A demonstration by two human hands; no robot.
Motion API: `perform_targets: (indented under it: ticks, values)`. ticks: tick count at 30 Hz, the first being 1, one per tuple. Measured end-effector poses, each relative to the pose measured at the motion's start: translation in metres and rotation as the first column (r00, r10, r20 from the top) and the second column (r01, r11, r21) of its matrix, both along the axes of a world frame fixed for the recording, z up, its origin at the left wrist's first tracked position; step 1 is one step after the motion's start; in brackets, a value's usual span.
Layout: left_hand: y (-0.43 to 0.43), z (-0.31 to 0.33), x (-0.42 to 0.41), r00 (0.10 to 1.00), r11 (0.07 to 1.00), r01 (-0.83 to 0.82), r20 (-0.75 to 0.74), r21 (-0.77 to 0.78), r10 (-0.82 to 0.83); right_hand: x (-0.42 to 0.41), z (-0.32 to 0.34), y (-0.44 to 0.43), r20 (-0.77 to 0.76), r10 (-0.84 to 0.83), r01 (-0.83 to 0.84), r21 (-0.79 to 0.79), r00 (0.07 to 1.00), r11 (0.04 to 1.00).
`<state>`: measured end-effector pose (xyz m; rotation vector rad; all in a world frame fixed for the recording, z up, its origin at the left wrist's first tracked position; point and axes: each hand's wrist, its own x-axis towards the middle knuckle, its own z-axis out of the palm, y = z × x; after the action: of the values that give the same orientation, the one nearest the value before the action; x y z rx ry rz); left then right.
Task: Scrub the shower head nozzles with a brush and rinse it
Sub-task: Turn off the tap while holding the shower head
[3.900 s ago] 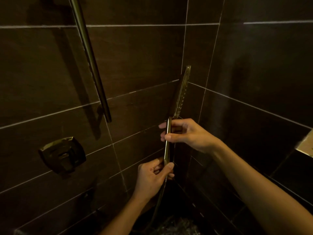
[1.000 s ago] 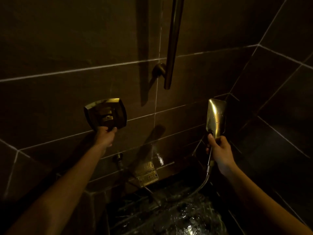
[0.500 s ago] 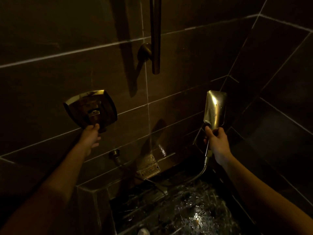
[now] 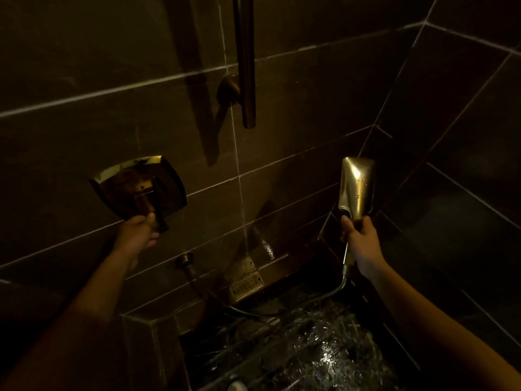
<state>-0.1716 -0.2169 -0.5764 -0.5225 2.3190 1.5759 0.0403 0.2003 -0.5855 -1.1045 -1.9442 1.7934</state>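
Hands grip brass fittings before the dark brown tiled wall point(image 4: 84, 66).
Left hand point(image 4: 139, 231) curls round the lever point(image 4: 148, 203) of the square brass valve plate point(image 4: 118, 182); right hand point(image 4: 362, 242) clasps the upright flat rectangular brass shower head point(image 4: 356, 184) by its handle.

We see a shiny gold shower head point(image 4: 356, 187) speckled with pale droplets. The valve plate point(image 4: 118, 184) and valve handle point(image 4: 146, 204) look darker bronze, as does the rail point(image 4: 244, 66). Wall tiles point(image 4: 84, 38) are dark brown with thin pale grout lines point(image 4: 112, 90); the floor point(image 4: 310, 351) is black, streaked white.
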Motion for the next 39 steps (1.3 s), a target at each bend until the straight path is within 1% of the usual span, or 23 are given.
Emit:
perform_targets:
  ticks: [4, 13, 18, 23, 27, 33, 36, 39]
  values:
    - [0.005, 0.002, 0.002, 1.000, 1.000, -0.024, -0.016, 0.017, 0.024, -0.005, -0.005, 0.004, -0.006, -0.026, 0.025, -0.028, 1.000, 0.999]
    - [0.004, -0.004, 0.001, 0.999, 0.998, -0.041, -0.024, 0.038, 0.042, -0.010, -0.010, 0.009, 0.039, 0.030, -0.029, -0.015, 0.999, 0.999]
    - [0.002, -0.005, 0.002, 0.999, 0.999, -0.029, -0.038, 0.037, 0.030, -0.010, -0.012, 0.015, 0.070, 0.026, -0.030, 0.069, 0.997, 0.997]
    - [0.006, -0.001, 0.007, 0.996, 1.000, -0.026, -0.079, 0.009, 0.027, -0.006, -0.008, 0.021, 0.020, 0.013, -0.016, 0.169, 1.000, 0.986]
    - [0.008, 0.001, 0.009, 0.995, 0.999, -0.045, -0.092, 0.013, 0.046, -0.004, -0.006, 0.026, 0.010, 0.023, -0.024, 0.136, 1.000, 0.990]
    - [0.009, 0.001, 0.010, 0.995, 0.999, -0.041, -0.089, 0.028, 0.043, 0.001, -0.003, 0.026, 0.013, -0.040, 0.038, 0.174, 0.999, 0.984]
    - [0.008, 0.000, 0.009, 0.995, 0.998, -0.052, -0.085, 0.031, 0.055, 0.002, 0.000, 0.025, 0.036, -0.014, 0.008, 0.159, 0.999, 0.987]
    - [0.008, 0.000, 0.008, 0.995, 0.997, -0.060, -0.074, 0.048, 0.064, 0.002, 0.002, 0.023, 0.049, 0.018, -0.023, 0.109, 0.999, 0.994]
